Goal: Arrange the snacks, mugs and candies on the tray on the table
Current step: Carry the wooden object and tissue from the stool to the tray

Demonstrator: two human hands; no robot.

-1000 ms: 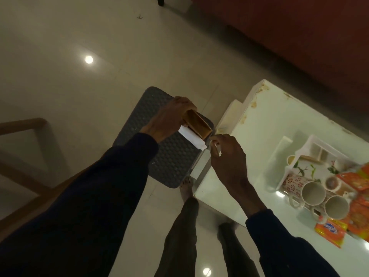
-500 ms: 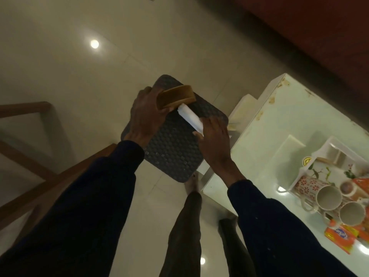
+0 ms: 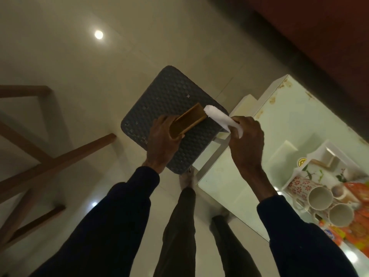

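Observation:
My left hand (image 3: 162,140) grips a small brown wooden holder (image 3: 188,121) over a dark stool. My right hand (image 3: 246,140) holds a white folded napkin (image 3: 221,119) whose far end touches the holder's open end. At the right, a white tray (image 3: 327,150) sits on the white table (image 3: 259,172). Two mugs (image 3: 319,197) with red flower print lie beside it with their mouths toward me, the second mug (image 3: 340,214) nearer. Orange snack packets (image 3: 357,230) lie around the mugs at the frame's right edge.
A dark textured stool (image 3: 169,96) stands on the pale tiled floor under my hands. A wooden chair frame (image 3: 40,162) is at the left. My legs (image 3: 179,226) are below. A dark red sofa (image 3: 319,37) fills the upper right.
The holder has turned in my left hand so its open end faces right. My right hand has drawn the napkin out to the right, over the table's corner.

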